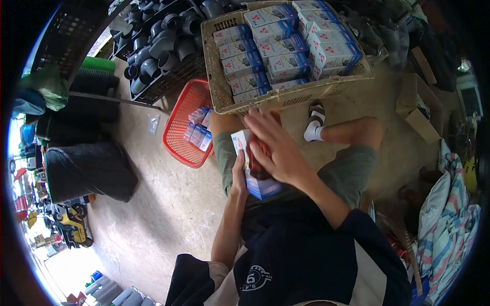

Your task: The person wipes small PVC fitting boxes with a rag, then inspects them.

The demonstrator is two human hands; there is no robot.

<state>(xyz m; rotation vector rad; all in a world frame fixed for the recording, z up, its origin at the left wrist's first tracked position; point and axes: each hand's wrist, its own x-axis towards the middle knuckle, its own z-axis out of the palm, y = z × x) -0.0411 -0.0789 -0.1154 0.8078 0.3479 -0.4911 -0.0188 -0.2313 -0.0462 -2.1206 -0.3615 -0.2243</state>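
Over my lap is a white and blue cardboard box (261, 187), printed like those in the crate. My left hand (238, 173) grips its near left side, the thumb along the edge. Across the top of the box lies my right hand (279, 152), fingers bent over a dark reddish-brown, shiny object (259, 166) pressed against the box. Its kind is mostly hidden under the palm and fingers, and I cannot tell what it is.
Ahead stands a tan plastic crate (301, 86) stacked with similar boxes. A red basket (176, 148) with small blue-and-white packs sits to its left. Black crates (153, 92) hold grey pipe elbows (166, 43). Rolled black mesh (89, 171) lies left; a striped sack (444, 219) lies right.
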